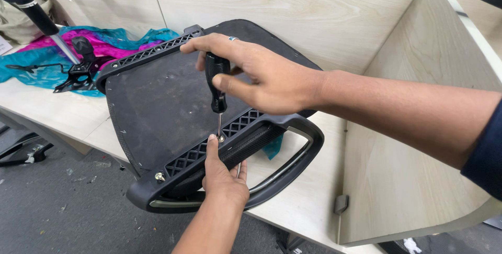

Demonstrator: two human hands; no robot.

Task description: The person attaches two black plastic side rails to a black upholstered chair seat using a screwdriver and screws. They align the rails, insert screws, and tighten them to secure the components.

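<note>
A black screwdriver (216, 84) is being gripped by the right hand (256, 73), the fingers curled shut around its handle, and it is being held nearly upright with the tip set on a screw (220, 139) in the black armrest bracket (209, 147). That screw is being steadied by the left hand (224, 178), whose fingertip is being pressed just beside the screw head while the other fingers are being wrapped over the armrest (282, 167); whether anything is being pinched there cannot be told. The upturned chair seat (157, 102), to which the bracket belongs, is being rested on a pale wooden desk (57, 113), its near edge jutting over the desk's front. A second screw (159, 177) is being shown near the bracket's left end. Behind the seat, a black chair mechanism (78, 73) is being supported on a crumpled pink and teal cloth (112, 42).
</note>
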